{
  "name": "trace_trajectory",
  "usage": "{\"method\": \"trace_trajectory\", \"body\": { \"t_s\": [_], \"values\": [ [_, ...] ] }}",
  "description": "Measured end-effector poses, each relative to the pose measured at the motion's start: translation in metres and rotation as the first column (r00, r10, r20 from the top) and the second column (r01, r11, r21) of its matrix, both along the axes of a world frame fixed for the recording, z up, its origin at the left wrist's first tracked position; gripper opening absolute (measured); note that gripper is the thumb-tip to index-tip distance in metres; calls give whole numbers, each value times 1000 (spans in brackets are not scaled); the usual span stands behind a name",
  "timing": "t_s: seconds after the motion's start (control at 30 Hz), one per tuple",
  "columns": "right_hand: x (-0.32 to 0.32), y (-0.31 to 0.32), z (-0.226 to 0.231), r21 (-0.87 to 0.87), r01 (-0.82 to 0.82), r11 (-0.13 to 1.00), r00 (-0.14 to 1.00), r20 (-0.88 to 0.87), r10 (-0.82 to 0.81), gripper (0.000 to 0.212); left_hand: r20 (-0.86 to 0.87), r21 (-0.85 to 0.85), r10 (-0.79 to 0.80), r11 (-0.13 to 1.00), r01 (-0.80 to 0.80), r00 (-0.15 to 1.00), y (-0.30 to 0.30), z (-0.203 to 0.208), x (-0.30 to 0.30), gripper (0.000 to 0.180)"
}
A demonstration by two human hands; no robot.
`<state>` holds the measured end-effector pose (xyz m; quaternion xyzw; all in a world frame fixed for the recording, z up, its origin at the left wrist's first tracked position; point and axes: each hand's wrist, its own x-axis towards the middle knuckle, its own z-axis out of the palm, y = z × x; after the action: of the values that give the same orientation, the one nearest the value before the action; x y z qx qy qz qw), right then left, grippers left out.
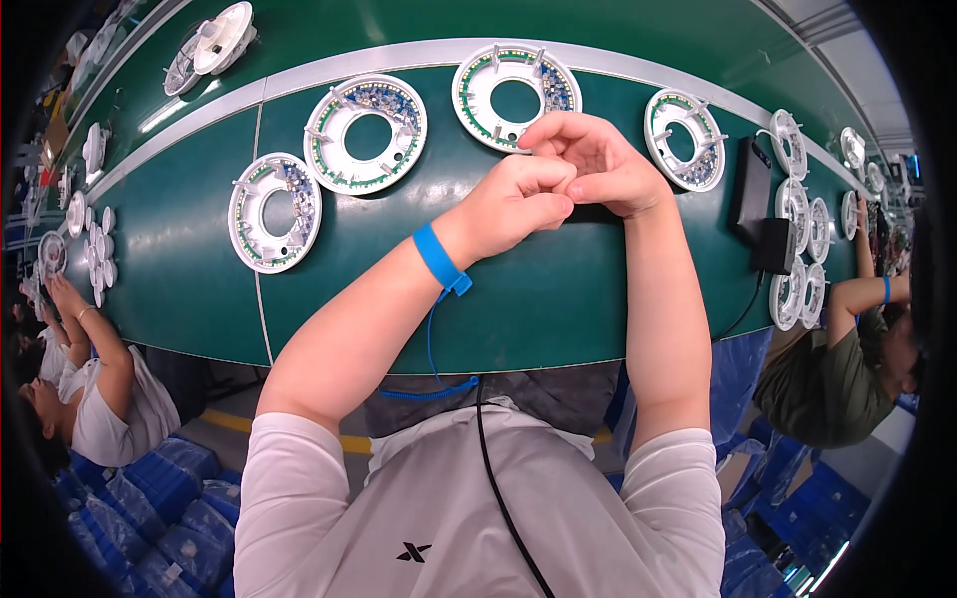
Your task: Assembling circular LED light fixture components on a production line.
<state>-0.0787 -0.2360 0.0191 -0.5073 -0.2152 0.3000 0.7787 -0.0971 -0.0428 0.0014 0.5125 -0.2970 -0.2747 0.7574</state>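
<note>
My left hand [510,206] is closed, its fingers curled and its thumb pressed toward them. Against its fingertips rests the thumb of my right hand [620,171], whose other fingers bend over and around. Whatever sits between the two hands, if anything, is hidden. Just beyond them lies a white ring-shaped housing [469,112] with a green-edged circuit board and upright posts. Similar ring housings stand to the left, one farther [324,149] and one nearer [242,234]; another housing [658,149] lies to the right. A blue wrist strap [436,257] circles my left wrist.
A black box-shaped device [751,189] and a black adapter [776,246] with a cable lie on the green table [399,309], right of centre. Several white rings [788,295] are grouped beyond them. A person [110,399] sits left, another person [837,369] right.
</note>
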Motion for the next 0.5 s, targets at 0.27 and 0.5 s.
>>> {"method": "trace_trajectory", "body": {
  "t_s": [0.27, 0.5],
  "values": [
    [1, -2, -1, -51, 13, 999, 999, 31, -11, 55, 61, 85, 58, 994, -63, 996, -5, 0, -2, 33],
    [1, -5, -9, 4, 3, 1000, 1000, -1, -3, 48, 196, 117, 147, 978, -171, 970, -7, -2, -8, 23]
  ]
}}
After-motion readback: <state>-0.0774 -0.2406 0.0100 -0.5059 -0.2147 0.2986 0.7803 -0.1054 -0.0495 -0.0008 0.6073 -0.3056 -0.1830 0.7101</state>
